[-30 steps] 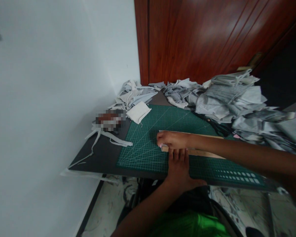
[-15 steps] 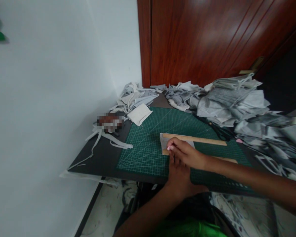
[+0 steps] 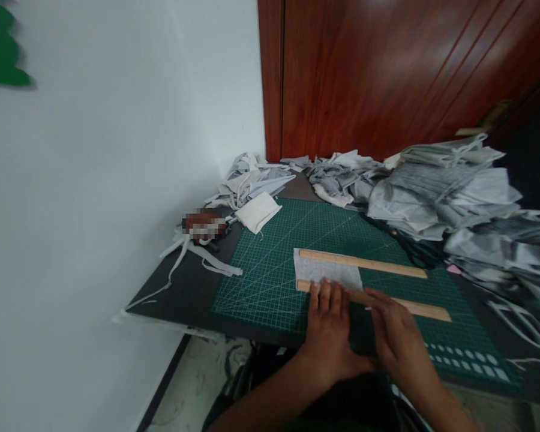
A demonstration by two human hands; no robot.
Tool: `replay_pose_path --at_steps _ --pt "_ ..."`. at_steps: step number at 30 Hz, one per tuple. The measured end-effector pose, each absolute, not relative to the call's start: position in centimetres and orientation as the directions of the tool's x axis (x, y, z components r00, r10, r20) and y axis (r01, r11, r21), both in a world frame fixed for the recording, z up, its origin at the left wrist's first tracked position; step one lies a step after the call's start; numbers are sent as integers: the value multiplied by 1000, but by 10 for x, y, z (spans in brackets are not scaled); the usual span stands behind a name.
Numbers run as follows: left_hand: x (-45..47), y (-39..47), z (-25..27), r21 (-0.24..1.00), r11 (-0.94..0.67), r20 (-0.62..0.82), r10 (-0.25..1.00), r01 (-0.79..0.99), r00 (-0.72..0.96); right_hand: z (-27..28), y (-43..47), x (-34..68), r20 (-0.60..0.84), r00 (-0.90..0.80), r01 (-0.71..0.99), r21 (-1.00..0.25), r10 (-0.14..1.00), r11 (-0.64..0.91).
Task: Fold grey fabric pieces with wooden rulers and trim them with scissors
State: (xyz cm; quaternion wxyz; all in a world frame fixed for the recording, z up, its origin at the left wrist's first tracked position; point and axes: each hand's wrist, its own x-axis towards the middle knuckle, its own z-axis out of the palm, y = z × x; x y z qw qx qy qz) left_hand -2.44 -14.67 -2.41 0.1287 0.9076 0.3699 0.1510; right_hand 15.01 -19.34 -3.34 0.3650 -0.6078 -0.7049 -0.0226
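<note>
My left hand (image 3: 326,330) lies with its fingers stretched out, pressing on the lower wooden ruler (image 3: 425,309). Beneath the rulers is a small piece of pale grey cloth (image 3: 326,273), partly hidden by my left fingertips. A second wooden ruler (image 3: 387,266) runs across the cloth's far edge. My right hand (image 3: 398,330) is closed in a pinch at the near edge of the lower ruler, right of my left hand. A small pale tip of pink chalk (image 3: 368,308) shows at its fingers; the rest is hidden.
The green cutting mat (image 3: 261,270) covers much of the dark table (image 3: 171,294). Scissors (image 3: 416,249) and a pink piece (image 3: 453,269) lie to the right, beside grey cloth heaps (image 3: 450,186). Folded white cloth (image 3: 258,212), scraps (image 3: 247,177) and strips (image 3: 213,258) lie left.
My right hand has moved from the left end of the cloth rightward and nearer along the lower ruler, uncovering the cloth. My left hand stays pressed on the ruler. The view has shifted slightly.
</note>
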Motion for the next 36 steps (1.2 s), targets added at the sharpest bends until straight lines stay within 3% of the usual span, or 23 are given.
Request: replay_pose_path --at_steps 7,13,19,29,36 --pt "-28 -148 -24 345 -690 186 715 637 674 -40 -192 154 518 -33 908 -341 855 242" --pt "-29 -148 -26 358 -687 181 715 632 675 -38 -184 154 531 -246 925 -123 811 361" --pt "-32 -146 -23 394 -698 174 695 598 697 -27 -178 150 524 -300 933 -12 797 359" --pt "-48 -131 -28 405 -722 198 668 561 717 -27 -178 150 516 -272 931 -71 812 358" --pt "-44 -98 -5 244 -791 294 612 561 735 -29 -178 148 500 -247 935 -103 830 340"
